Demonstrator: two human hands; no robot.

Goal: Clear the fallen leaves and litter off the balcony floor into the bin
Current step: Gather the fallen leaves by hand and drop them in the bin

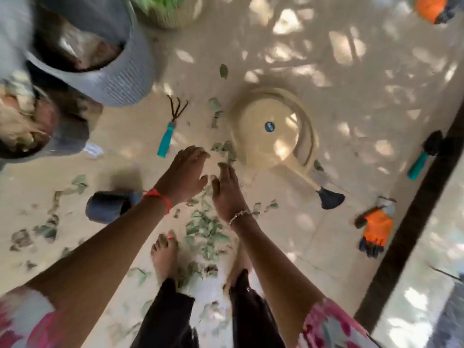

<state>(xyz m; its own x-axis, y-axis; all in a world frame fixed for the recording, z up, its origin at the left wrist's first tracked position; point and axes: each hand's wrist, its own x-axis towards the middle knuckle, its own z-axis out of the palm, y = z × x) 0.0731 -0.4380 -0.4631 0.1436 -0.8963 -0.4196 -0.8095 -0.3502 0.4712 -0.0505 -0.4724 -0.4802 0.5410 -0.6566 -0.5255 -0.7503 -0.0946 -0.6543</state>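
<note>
Both arms are stretched forward and down over the balcony floor (326, 96), and the hands are held close together, thumbs near each other. The left hand (184, 172), marked by a red thread at the wrist, is spread palm-down with its fingers straight; nothing is held in it. The right hand (226, 192), marked by a silver bracelet, is turned edge-on with relaxed fingers, and nothing is gripped by it either. Green leaves (203, 227) are heaped on the floor just below the hands and beside a bare foot (164, 252), with more scattered to the left. The bin (67, 144), already holding litter, is seen at the left edge, well apart from the heap. A round blue sticker (269, 126) is carried on the beige watering can (263, 151) just beyond the fingers, but its writing is too blurred to be read.
</note>
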